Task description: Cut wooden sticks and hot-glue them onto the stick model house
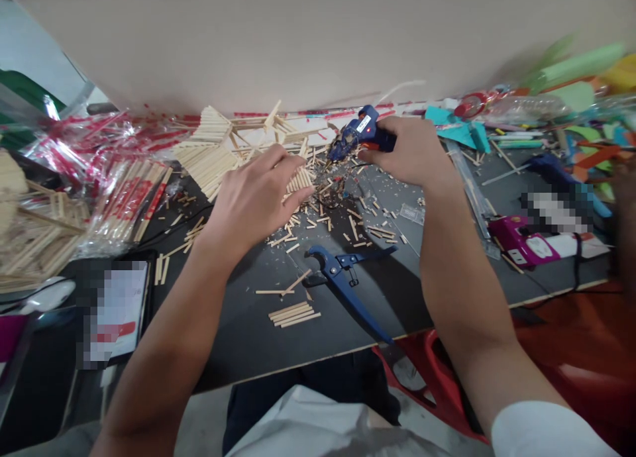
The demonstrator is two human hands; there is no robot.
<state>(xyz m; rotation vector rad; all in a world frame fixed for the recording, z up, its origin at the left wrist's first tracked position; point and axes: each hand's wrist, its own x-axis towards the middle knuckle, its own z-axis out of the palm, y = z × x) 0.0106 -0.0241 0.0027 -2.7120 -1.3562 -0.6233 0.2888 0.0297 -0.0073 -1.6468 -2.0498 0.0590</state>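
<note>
My right hand (410,151) grips a blue hot glue gun (358,134), its nozzle pointing left and down towards a small panel of wooden sticks (298,179). My left hand (253,202) lies over that panel with fingers stretched out, pressing it against the dark work board (248,331). Behind my left hand stands a structure of glued wooden sticks (223,149). Cut stick pieces lie scattered under both hands.
Blue cutting pliers (342,278) and a small row of cut sticks (294,313) lie near the board's front edge. Packs of chopsticks in plastic (124,192) are at the left, a tablet (112,311) at front left, coloured paper and a magenta tool (519,240) at right.
</note>
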